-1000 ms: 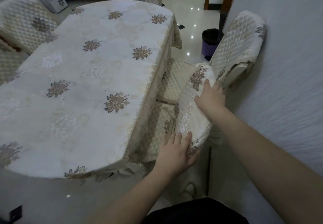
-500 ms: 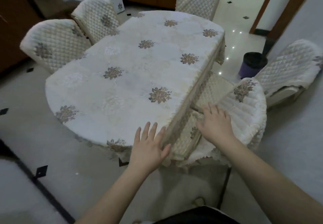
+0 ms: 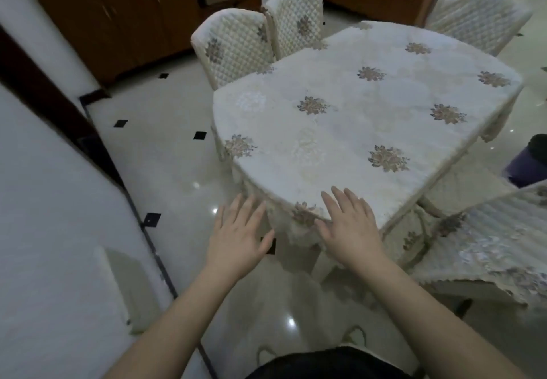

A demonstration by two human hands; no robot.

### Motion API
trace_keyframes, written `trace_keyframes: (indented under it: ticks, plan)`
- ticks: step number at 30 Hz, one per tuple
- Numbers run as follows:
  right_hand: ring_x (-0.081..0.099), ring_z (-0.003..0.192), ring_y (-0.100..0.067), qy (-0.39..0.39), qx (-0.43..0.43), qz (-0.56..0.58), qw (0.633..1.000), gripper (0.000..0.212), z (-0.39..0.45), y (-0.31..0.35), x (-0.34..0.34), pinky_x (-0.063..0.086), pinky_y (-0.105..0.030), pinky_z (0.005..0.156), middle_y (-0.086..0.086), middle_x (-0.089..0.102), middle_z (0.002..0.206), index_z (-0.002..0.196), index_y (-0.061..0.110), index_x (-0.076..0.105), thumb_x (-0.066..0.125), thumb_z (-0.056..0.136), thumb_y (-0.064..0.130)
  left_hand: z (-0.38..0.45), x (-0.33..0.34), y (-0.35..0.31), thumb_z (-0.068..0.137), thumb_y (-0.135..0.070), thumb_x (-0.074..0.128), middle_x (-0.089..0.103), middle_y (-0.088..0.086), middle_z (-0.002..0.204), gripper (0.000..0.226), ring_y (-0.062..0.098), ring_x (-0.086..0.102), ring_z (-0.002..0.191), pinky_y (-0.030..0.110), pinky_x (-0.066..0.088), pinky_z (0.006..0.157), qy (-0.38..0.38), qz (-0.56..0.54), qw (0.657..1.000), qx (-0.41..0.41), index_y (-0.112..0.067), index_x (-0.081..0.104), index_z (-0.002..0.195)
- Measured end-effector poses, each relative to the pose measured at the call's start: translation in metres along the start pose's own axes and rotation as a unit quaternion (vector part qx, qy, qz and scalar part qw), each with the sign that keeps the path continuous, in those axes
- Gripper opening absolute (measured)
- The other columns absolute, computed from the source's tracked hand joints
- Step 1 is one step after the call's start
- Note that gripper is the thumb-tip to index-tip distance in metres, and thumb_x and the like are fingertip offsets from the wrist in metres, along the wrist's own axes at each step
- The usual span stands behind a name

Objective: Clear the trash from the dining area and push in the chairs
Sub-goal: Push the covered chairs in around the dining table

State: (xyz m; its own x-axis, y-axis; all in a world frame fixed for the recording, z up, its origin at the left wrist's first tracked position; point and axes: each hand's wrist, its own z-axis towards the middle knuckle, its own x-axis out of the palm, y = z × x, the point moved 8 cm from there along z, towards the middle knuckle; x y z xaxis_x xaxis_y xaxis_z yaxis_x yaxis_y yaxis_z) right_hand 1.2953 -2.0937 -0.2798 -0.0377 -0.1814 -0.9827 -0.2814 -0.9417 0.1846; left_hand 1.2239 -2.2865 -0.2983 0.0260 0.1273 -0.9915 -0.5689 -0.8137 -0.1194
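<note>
Head view
My left hand (image 3: 236,239): fingers straight and spread, holding nothing — over the floor (image 3: 165,153) just beside the tabletop (image 3: 370,118) edge.
My right hand (image 3: 349,227): fingers flat, released, at the near tabletop edge.
Chairs: one (image 3: 491,248) at my right, seat tucked under the tablecloth; two (image 3: 233,47) (image 3: 296,17) across.
Bin (image 3: 529,162): far right, on the floor.

We see a tabletop (image 3: 370,118) draped in a cream floral-embroidered tablecloth (image 3: 349,142) that hangs over its edges, standing on a glossy pale tiled floor (image 3: 165,168) with small black diamond insets, where quilted-covered chairs (image 3: 236,47) also stand.
</note>
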Motion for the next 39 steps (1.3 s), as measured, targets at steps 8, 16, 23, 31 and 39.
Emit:
trace_keyframes:
  ticks: [8, 16, 23, 31, 39]
  plan:
    - [0.037, 0.135, -0.03, -0.003, -0.105, -0.018, 0.994, 0.055, 0.021, 0.104, 0.022, 0.028, -0.046, 0.11, -0.006, 0.044, 0.145, 0.137, 0.018, 0.046, 0.054, 0.089, 0.042, -0.038, -0.002, 0.088, 0.089, -0.063, 0.009, 0.014, 0.0, 0.16, 0.072, 0.023, 0.002, 0.148, 0.041, -0.007, 0.115, 0.01, 0.014, 0.996, -0.086, -0.028, 0.014, 0.152]
    - [0.03, 0.14, -0.027, 0.025, -0.186, -0.009, 0.982, 0.06, 0.069, 0.16, 0.044, 0.022, -0.045, 0.114, -0.005, 0.04, 0.149, 0.142, 0.021, 0.041, 0.033, 0.09, 0.049, -0.021, -0.017, 0.141, 0.09, -0.055, 0.034, 0.038, 0.007, 0.151, 0.064, 0.029, 0.028, 0.142, 0.052, 0.018, 0.114, -0.042, 0.032, 0.981, -0.189, -0.021, 0.041, 0.144]
    - [0.032, 0.139, -0.029, 0.057, -0.232, 0.004, 0.971, 0.056, 0.143, 0.178, 0.065, 0.027, -0.047, 0.113, -0.005, 0.042, 0.146, 0.14, 0.019, 0.044, 0.039, 0.09, 0.043, 0.029, -0.013, 0.187, 0.089, -0.052, 0.034, 0.038, 0.007, 0.151, 0.063, 0.03, 0.032, 0.14, 0.053, 0.024, 0.111, -0.012, 0.04, 0.976, -0.216, -0.021, 0.041, 0.144]
    - [0.043, 0.131, -0.03, 0.068, -0.301, 0.022, 0.951, 0.058, 0.214, 0.23, 0.067, 0.033, -0.049, 0.109, -0.008, 0.051, 0.139, 0.135, 0.015, 0.05, 0.032, 0.088, 0.043, 0.059, -0.019, 0.245, 0.089, -0.061, 0.021, 0.026, 0.0, 0.157, 0.07, 0.021, 0.018, 0.146, 0.049, 0.01, 0.115, -0.003, 0.005, 0.953, -0.304, -0.027, 0.027, 0.15]
    - [0.044, 0.132, -0.027, 0.058, -0.32, 0.034, 0.945, 0.06, 0.292, 0.318, 0.078, 0.033, -0.049, 0.106, -0.006, 0.051, 0.14, 0.135, 0.012, 0.05, 0.032, 0.087, 0.043, 0.083, -0.025, 0.321, 0.093, -0.057, 0.026, 0.021, 0.002, 0.158, 0.065, 0.025, 0.015, 0.146, 0.048, 0.013, 0.117, -0.023, 0.027, 0.94, -0.339, -0.025, 0.029, 0.15]
